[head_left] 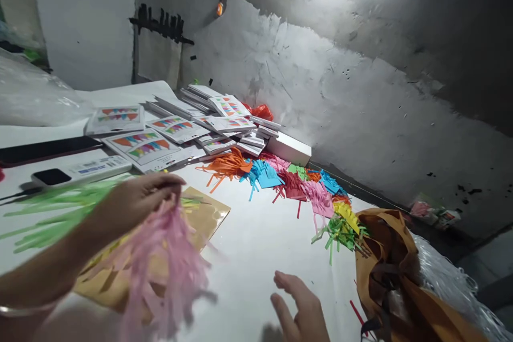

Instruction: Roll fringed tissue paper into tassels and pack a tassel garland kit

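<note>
At the left, my left hand [138,200] pinches the top of a pink tissue paper tassel [170,267], whose fringed strips hang down and blur with motion. Beneath the tassel lies a brown paper sheet or envelope [214,212] with some yellow strips on it. Light green fringed paper [76,208] is spread behind my left wrist. My right hand [298,304] hovers at the bottom centre over the white table [256,246], fingers apart and holding nothing.
Fringed paper bundles in several colours [294,184] run along the table's far side. Behind them lie stacks of printed packs [180,128] and a white box [289,148]. A phone [52,149] and a white device [80,170] sit left. A brown bag [388,246] stands right.
</note>
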The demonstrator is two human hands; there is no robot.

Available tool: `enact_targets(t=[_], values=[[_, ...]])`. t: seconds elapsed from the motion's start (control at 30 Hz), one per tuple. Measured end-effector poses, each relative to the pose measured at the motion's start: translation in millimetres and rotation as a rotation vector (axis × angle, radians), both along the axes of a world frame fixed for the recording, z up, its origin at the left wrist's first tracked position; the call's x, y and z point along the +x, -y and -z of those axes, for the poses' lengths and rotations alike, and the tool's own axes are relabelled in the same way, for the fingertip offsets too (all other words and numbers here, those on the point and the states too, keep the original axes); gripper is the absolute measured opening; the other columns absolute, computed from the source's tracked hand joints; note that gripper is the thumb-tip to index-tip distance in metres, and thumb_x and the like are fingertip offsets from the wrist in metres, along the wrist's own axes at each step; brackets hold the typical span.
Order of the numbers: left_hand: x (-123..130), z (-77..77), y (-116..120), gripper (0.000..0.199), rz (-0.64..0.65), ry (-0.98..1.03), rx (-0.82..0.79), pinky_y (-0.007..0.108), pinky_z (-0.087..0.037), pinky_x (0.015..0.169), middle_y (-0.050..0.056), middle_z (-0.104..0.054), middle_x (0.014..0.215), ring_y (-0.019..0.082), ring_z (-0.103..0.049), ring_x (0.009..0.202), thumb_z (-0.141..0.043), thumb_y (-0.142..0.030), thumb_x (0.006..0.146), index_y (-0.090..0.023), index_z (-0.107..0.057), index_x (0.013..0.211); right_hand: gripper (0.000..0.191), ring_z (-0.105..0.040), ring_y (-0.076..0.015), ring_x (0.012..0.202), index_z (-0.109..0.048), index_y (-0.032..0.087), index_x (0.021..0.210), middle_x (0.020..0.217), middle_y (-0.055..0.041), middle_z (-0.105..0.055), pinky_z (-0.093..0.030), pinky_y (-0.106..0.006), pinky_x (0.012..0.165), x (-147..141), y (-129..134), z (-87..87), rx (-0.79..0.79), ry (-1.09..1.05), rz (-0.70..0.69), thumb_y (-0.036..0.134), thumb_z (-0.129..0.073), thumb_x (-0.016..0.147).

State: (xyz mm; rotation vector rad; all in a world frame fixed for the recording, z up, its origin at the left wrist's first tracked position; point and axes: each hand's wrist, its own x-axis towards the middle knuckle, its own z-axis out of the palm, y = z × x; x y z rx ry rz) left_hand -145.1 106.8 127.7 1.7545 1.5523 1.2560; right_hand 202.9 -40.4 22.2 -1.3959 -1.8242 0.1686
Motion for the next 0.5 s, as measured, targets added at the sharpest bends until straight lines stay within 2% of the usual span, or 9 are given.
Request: enact_targets(t=[0.07,0.13,0.2,0.27,0.33,0.37,0.43,0.5], values=[[-26,-11.7,-35,0.078,-0.110,-0.299,0.111,0.032,-0.041,0.097,0.003,-0.071,0.112,0.023,-0.058,0.108,-0.027,-0.075,0.086,-0.011,-0.066,0.109,0.027,-0.072,-0.0198,0.097,-0.072,0.022,0.112,0.107,-0.0065,-0.076,-0.058,-0.030,0.085,19,-37,-13.3,-0.164,0.000,0.049,0.033,-0.055,0.093],[-32,-16.5,-60,0.097,-0.203,-0.486,0.201,0.040,-0.036,0.105,0.011,-0.066,0.122,0.028,-0.053,0.119,-0.005,-0.077,0.087,-0.004,-0.062,0.117,0.026,-0.072,-0.0203,0.095,-0.073,0.019,0.108,0.104,-0.0077,-0.076,-0.057,-0.032,0.086,35,-85,-21.8,-0.226,0.002,0.122,0.031,-0.056,0.093],[-17,-15.5,-77,0.092,-0.157,-0.551,0.274,0.042,-0.035,0.107,0.016,-0.064,0.126,0.029,-0.052,0.121,-0.008,-0.072,0.092,-0.003,-0.061,0.121,0.019,-0.072,-0.0196,0.090,-0.073,0.017,0.100,0.096,-0.0072,-0.076,-0.056,-0.034,0.086,47,-142,-25.5,-0.251,0.032,0.177,0.027,-0.059,0.093],[18,-10.8,-88,0.065,0.061,-0.557,0.271,0.037,-0.037,0.105,0.013,-0.066,0.123,0.027,-0.056,0.118,-0.030,-0.060,0.097,-0.009,-0.064,0.118,0.017,-0.070,-0.0174,0.091,-0.069,0.015,0.099,0.096,-0.0043,-0.073,-0.055,-0.037,0.088,55,-203,-26.0,-0.282,0.077,0.265,0.030,-0.062,0.095],[68,-3.8,-98,0.036,0.319,-0.581,0.192,0.034,-0.041,0.099,0.011,-0.068,0.120,0.026,-0.060,0.113,-0.050,-0.039,0.095,-0.015,-0.068,0.115,0.023,-0.068,-0.0173,0.093,-0.066,0.015,0.103,0.102,-0.0037,-0.070,-0.055,-0.040,0.088,59,-260,-24.5,-0.325,0.138,0.381,0.036,-0.062,0.096],[96,0.7,-105,0.028,0.434,-0.615,0.163,0.034,-0.044,0.095,0.012,-0.069,0.117,0.027,-0.062,0.109,-0.055,-0.030,0.093,-0.016,-0.069,0.112,0.025,-0.067,-0.0180,0.096,-0.065,0.016,0.106,0.107,-0.0046,-0.068,-0.055,-0.041,0.089,59,-285,-23.0,-0.347,0.170,0.441,0.038,-0.062,0.097],[153,12.0,-122,0.016,0.565,-0.645,0.160,0.037,-0.046,0.089,0.013,-0.069,0.110,0.029,-0.063,0.103,-0.062,-0.019,0.088,-0.016,-0.073,0.099,0.029,-0.065,-0.0203,0.103,-0.063,0.016,0.114,0.116,-0.0072,-0.065,-0.054,-0.043,0.091,59,-324,-18.3,-0.391,0.231,0.533,0.038,-0.063,0.096],[206,26.2,-145,0.006,0.662,-0.628,0.157,0.035,-0.049,0.083,0.012,-0.071,0.101,0.027,-0.065,0.097,-0.068,-0.017,0.085,-0.016,-0.073,0.089,0.032,-0.064,-0.0214,0.105,-0.062,0.015,0.117,0.120,-0.0085,-0.064,-0.054,-0.043,0.091,61,-346,-11.4,-0.434,0.283,0.572,0.037,-0.064,0.095]])
